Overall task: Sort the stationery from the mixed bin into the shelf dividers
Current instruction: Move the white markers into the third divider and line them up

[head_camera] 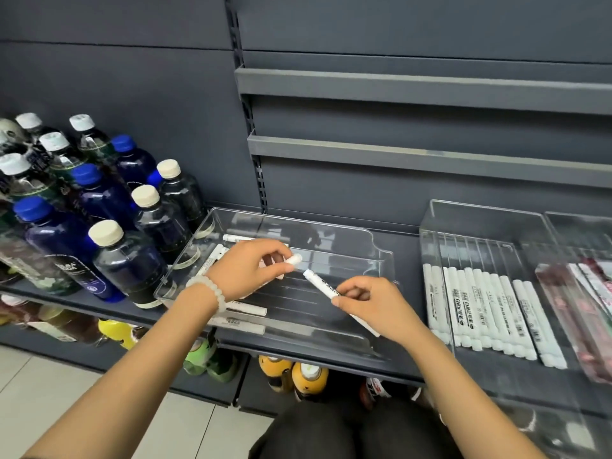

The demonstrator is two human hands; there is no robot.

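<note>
A clear plastic mixed bin (pixel 374 256) sits on the grey shelf at centre. Several white markers (pixel 246 309) lie in its left part. My left hand (pixel 251 270), with a bead bracelet on the wrist, hovers over the bin and pinches a white marker (pixel 295 259) by its end. My right hand (pixel 374 304) grips another white marker (pixel 319 282), its tip pointing up-left toward the left hand. To the right stands a clear divider tray (pixel 470 226) holding a row of white markers (pixel 480 309).
Dark and blue bottles (pixel 99 226) crowd the shelf to the left of the bin. A second clear tray with red-patterned packets (pixel 583 313) stands at the far right. More bottles sit on the lower shelf. Two grey shelf rails (pixel 414 154) hang on the back wall.
</note>
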